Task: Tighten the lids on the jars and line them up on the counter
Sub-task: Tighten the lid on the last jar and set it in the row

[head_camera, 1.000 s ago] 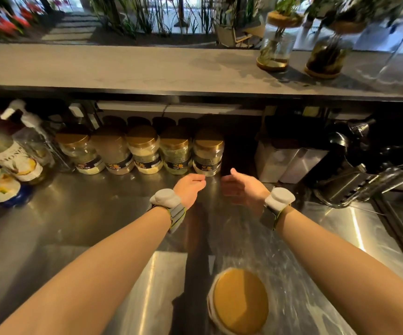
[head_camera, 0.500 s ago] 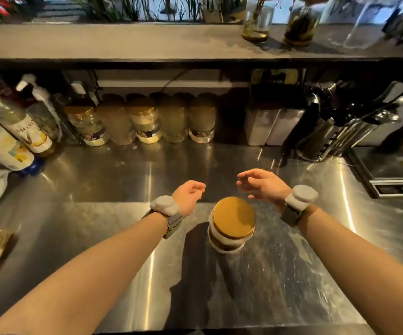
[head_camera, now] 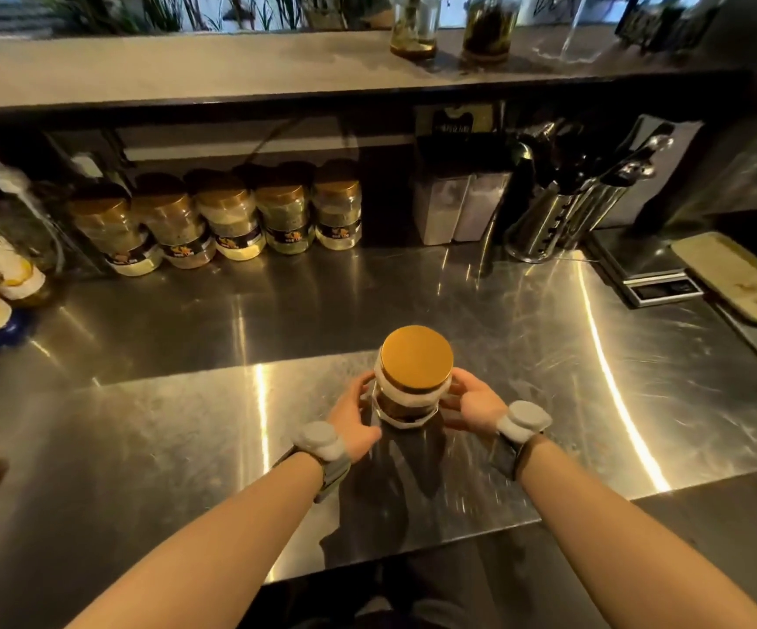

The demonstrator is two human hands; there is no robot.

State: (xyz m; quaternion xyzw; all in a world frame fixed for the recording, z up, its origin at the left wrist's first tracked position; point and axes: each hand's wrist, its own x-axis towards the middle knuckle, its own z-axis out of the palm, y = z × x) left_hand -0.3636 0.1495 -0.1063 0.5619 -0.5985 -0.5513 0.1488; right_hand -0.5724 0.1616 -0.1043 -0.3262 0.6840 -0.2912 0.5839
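The left hand [head_camera: 353, 419] and right hand [head_camera: 474, 404] grasp a gold-lidded jar [head_camera: 406, 404], with fingers [head_camera: 460, 379] curled round its sides just under the lid [head_camera: 416, 356]. Beyond the fingers, five jars [head_camera: 231, 220] line the back of the steel surface [head_camera: 549, 356], their dark labels unreadable. Far left, a syrup bottle [head_camera: 0, 261] reads "MON".
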